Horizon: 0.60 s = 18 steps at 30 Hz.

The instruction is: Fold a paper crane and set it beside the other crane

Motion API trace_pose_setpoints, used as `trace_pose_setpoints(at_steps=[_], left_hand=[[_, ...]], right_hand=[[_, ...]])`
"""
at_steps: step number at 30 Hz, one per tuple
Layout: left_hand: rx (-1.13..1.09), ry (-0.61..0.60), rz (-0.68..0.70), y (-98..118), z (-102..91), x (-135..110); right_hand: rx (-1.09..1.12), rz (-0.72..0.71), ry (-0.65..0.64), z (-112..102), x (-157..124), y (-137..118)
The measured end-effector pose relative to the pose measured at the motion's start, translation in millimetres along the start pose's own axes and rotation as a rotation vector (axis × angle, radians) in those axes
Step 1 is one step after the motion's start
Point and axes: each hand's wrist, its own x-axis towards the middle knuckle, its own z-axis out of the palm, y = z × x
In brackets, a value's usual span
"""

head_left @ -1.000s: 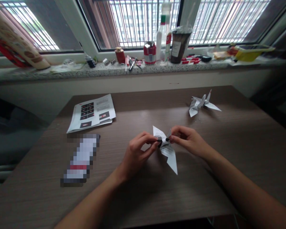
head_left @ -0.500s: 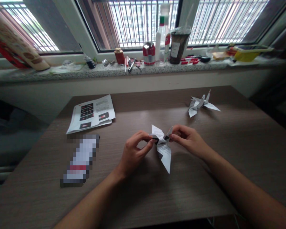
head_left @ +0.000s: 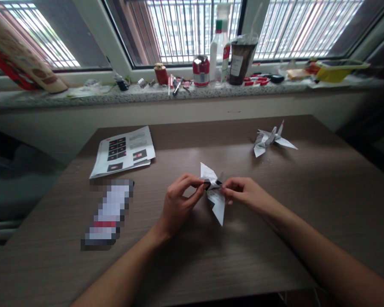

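Between my hands is a folded paper crane (head_left: pixel 216 202), white with print and some dark patches, its two wings spread, one pointing away and one towards me. My left hand (head_left: pixel 180 202) pinches its left end between thumb and forefinger. On the opposite side, the closed fingertips of my right hand (head_left: pixel 243 191) grip the crane near its middle, below an upright paper point. The exact spot under the right fingertips is hidden. Farther back on the right, more folded white paper (head_left: pixel 270 138), crane-shaped and possibly more than one piece, rests on the table.
Printed sheets (head_left: pixel 123 149) lie at the table's back left, with a pixelated oblong object (head_left: pixel 110 213) nearer me. Along the stone windowsill (head_left: pixel 112 99) stand a red can (head_left: pixel 201 70), a clear bottle (head_left: pixel 215 55), a dark drink cup (head_left: pixel 241 62) and a yellow container (head_left: pixel 334 74).
My right hand has moved left and slightly down, from the crane's upright point to nearer its middle. The crane has shifted a little left and turned slightly; my left hand keeps its pinch.
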Motion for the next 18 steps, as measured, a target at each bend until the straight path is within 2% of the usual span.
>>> trace_pose_setpoints(at_steps=[4,8,10,18], left_hand=[[0.0,-0.017,-0.015,-2,-0.1,0],[-0.024,-0.055,-0.016,-2,1.1,-1],[-0.035,-0.07,-0.018,-1,1.9,-1],[-0.068,-0.075,-0.045,3,1.9,-1]], right_hand=[[-0.068,-0.086,0.147,0,-2,-4],[-0.149,-0.236,0.096,2,-7,-12],[-0.214,-0.293,0.111,5,-7,-12],[-0.182,-0.284,0.165,8,-3,-8]])
